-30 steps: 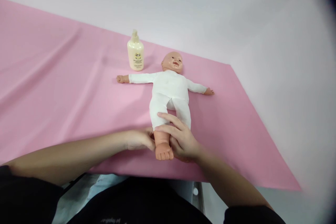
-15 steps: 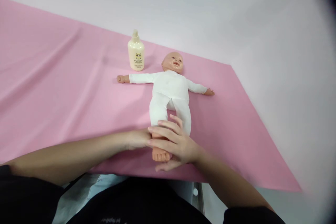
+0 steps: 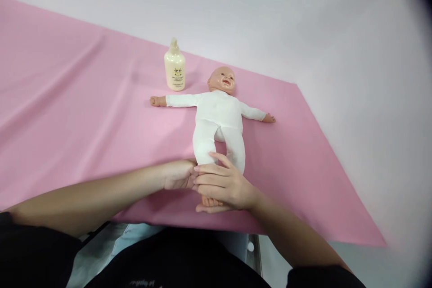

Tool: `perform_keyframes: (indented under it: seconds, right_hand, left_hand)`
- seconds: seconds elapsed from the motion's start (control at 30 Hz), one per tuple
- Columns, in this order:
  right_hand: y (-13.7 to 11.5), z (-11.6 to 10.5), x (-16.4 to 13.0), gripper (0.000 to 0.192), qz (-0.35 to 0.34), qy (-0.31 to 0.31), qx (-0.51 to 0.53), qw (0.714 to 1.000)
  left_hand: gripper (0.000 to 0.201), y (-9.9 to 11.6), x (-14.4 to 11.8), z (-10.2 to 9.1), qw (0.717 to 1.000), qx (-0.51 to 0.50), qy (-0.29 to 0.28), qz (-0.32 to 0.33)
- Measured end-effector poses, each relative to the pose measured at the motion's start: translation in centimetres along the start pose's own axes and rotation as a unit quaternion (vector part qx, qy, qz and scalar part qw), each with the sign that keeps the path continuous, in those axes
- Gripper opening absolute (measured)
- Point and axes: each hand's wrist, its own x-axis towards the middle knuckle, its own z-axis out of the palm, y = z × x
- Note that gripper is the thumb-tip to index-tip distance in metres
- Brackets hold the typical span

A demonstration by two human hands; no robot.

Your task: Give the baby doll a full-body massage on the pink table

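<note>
A baby doll (image 3: pixel 219 110) with a white cloth body lies on its back, arms spread, its legs toward me. My left hand (image 3: pixel 180 174) grips the doll's lower leg from the left, its fingertips hidden behind the leg and my other hand. Across the top of the same foot lie the fingers of my right hand (image 3: pixel 222 184), with the thumb below the toes, so the hand is closed around it. Only the toes of that foot (image 3: pixel 211 201) show. The doll's other foot is hidden behind my right hand.
A cream pump bottle (image 3: pixel 175 69) stands upright beyond the doll's outstretched arm on the left. Beneath everything is a pink cloth (image 3: pixel 111 112) with folds at the left. Its near edge hangs close to my body, and a pale surface (image 3: pixel 337 31) lies beyond it.
My right hand's fingers have drawn closer together and wrap more of the foot, with its thumb higher. My left hand has turned slightly and shows more of its inner side.
</note>
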Motion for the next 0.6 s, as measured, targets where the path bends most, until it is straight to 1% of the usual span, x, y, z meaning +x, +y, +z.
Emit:
perform_keyframes:
  seconds: [0.07,0.1,0.2,0.33,0.47,0.53,0.6]
  right_hand:
    - [0.0,0.0,0.0,0.022,-0.007,0.001,-0.003,1.000]
    - [0.1,0.0,0.0,0.023,-0.011,0.006,-0.004,1.000]
    - [0.0,0.1,-0.1,0.027,-0.021,0.021,-0.007,1.000]
    - [-0.2,0.2,-0.1,0.030,-0.027,-0.011,-0.005,1.000]
    - [-0.5,0.4,0.1,0.024,-0.032,-0.060,0.003,0.998]
    - [-0.6,0.6,0.2,0.021,-0.034,-0.080,0.008,0.996]
    - [-0.7,0.7,0.3,0.021,-0.033,-0.097,0.016,0.995]
  left_hand:
    - [0.025,0.5,0.1,0.1,0.999,-0.027,0.009,-0.040]
    - [0.029,0.7,0.2,0.0,0.998,-0.042,0.021,-0.049]
    - [0.031,1.2,0.4,-0.3,0.995,-0.068,0.068,-0.037]
    - [0.027,1.9,0.5,0.0,0.987,-0.102,0.125,0.019]
    - [0.034,2.6,0.6,0.6,0.971,-0.133,0.184,0.073]
    - [0.036,2.6,0.6,0.6,0.967,-0.136,0.190,0.103]
    - [0.035,2.4,0.7,0.5,0.966,-0.127,0.179,0.138]
